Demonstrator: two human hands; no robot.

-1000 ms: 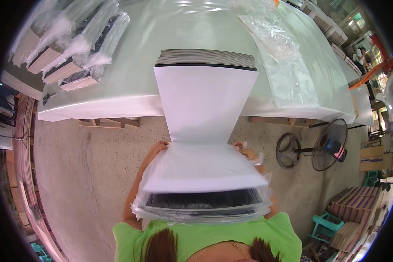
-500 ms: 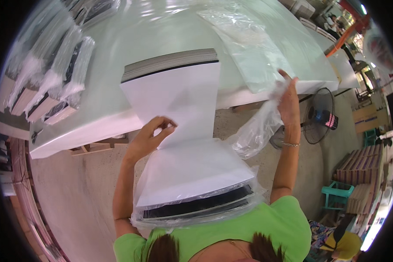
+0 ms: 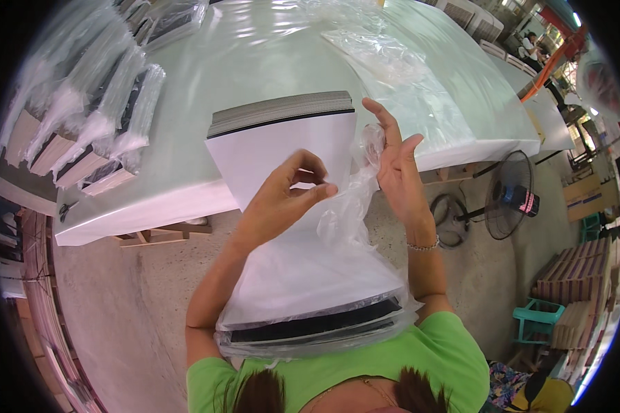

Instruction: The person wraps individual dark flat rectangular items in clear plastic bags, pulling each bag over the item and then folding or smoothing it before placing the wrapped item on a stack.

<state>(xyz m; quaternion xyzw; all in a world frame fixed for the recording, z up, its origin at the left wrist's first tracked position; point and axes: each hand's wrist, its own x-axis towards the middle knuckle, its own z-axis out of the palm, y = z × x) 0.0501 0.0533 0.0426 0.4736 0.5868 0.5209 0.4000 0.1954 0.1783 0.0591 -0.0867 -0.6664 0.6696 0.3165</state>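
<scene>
Head view: both hands' grip pinches clear bag (image 3: pixel 351 199) mouth over white sheet stack (image 3: pixel 289 227); left hand (image 3: pixel 282 199), right hand (image 3: pixel 396 172).

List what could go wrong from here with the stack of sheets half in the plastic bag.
1. The stack of sheets bridges the table edge and the person's body, with neither hand under it; it could sag or slip toward the floor.
2. The left hand and right hand pinch and pull the thin plastic bag; it may tear.
3. The bag covers only the near end, so loose sheets could fan out.
</scene>
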